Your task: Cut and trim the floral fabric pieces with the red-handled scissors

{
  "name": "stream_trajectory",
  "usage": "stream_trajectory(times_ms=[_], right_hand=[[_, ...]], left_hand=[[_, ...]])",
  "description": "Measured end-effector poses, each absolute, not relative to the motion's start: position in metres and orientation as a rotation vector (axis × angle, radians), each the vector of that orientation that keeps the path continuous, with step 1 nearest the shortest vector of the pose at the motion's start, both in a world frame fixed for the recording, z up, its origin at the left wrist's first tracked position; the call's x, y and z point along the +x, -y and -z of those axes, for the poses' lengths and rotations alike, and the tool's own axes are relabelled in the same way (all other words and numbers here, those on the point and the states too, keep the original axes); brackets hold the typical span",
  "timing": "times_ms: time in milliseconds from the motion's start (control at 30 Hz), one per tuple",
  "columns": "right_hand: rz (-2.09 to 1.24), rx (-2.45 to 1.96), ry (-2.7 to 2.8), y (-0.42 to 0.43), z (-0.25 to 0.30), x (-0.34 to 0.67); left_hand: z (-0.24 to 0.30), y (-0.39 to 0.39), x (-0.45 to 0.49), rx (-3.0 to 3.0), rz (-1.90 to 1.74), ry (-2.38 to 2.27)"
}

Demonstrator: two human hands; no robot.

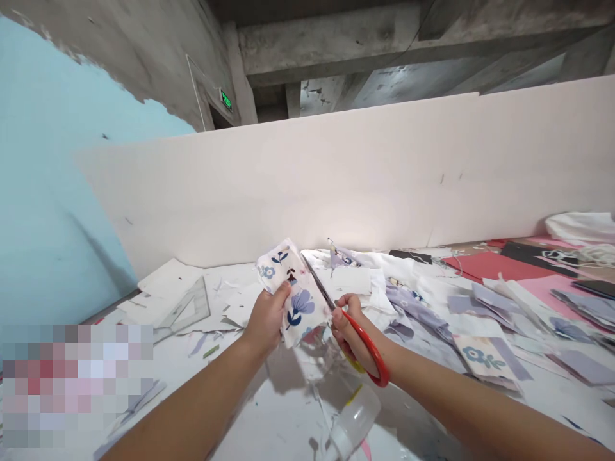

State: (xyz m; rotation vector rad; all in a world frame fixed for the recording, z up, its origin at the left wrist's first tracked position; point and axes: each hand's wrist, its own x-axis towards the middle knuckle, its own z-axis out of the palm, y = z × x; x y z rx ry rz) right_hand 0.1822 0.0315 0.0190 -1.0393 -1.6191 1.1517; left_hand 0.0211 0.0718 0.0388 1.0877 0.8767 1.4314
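My left hand [270, 314] pinches a piece of floral fabric [302, 304], off-white with blue and purple flowers, thumb on its front face. It is raised above the littered table. My right hand [353, 330] grips scissors [379, 362] with red and yellow handles, fingers through the loops. Their dark blades [317, 278] point up and left along the fabric's right edge. Whether the blades are parted is hard to make out. Below the right hand lies a clear plastic bottle [358, 413] with a yellow part.
A clear set square [192, 307] rests on white paper at left. Lilac and floral fabric scraps [480, 358], red sheets [480, 259] and pink sheets [538, 291] spread across the right. A white partition [336, 186] stands behind the table. The lower left is blurred out.
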Motion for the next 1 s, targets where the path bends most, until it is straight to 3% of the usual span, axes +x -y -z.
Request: stream_trajectory(times_ms=[567, 1000], right_hand=[[-1.24, -1.055, 1.561, -0.0335, -0.0161, 0.1808], [-1.108, -1.172, 1.538, -0.0293, -0.0148, 0.1774]], left_hand=[[-0.0318, -0.0716, 0.0233, 1.159, -1.378, -0.91], [-0.037, -0.0663, 0.0246, 1.154, -1.382, -0.983]])
